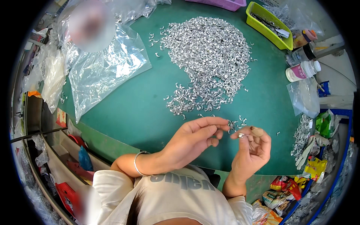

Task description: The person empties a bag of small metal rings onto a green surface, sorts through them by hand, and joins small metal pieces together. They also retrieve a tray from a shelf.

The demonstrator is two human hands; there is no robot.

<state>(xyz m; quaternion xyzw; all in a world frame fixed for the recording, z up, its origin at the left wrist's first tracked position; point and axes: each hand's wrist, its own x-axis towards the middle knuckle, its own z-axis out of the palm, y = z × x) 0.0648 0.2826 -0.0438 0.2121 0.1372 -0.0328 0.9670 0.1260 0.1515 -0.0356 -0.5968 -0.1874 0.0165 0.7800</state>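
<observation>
A large heap of small silvery metal clips (208, 56) lies spread over the green table (142, 108). A few loose clips (237, 122) lie just beyond my fingers. My right hand (252, 150) is raised near the table's front edge and pinches one small silver clip (240, 135) between thumb and forefinger. My left hand (195, 138) reaches across, its fingertips close to that clip and to the loose ones. A thin bangle (136, 163) sits on my left wrist.
Clear plastic bags (101, 67) lie at the left. A yellow-green bin (268, 24) stands at the back right, with bottles (303, 69) beside it. A small clear bag (304, 96), a chain of metal rings (301, 135), a glove and colourful packets crowd the right edge.
</observation>
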